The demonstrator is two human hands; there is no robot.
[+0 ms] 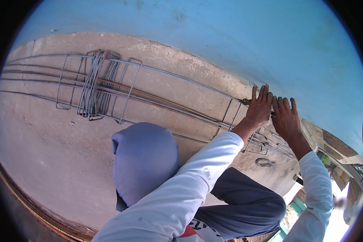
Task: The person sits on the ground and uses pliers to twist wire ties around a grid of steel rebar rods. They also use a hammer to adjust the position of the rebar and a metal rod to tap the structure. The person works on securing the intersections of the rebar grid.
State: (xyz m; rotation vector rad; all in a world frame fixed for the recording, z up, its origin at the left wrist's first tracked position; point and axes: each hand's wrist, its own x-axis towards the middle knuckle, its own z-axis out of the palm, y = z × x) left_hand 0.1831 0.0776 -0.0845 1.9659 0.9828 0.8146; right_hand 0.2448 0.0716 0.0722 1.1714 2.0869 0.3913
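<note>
A cage of long steel bars (169,105) with rectangular stirrups lies on the concrete floor (48,153) along a blue wall. My left hand (260,107) lies over the top bar at the cage's right end, fingers straight and close together, next to a small dark knot (245,101) on that bar. Just to its right, my right hand (285,117) reaches over the same bar with fingers extended. A short dark piece shows between the two hands. Both palms are hidden.
A bunch of loose stirrups (94,84) hangs on the bars at the left. A small coil of wire (265,162) lies on the floor below my hands. My bent knees (145,161) fill the middle. Rusty bars (36,209) run along the lower left edge.
</note>
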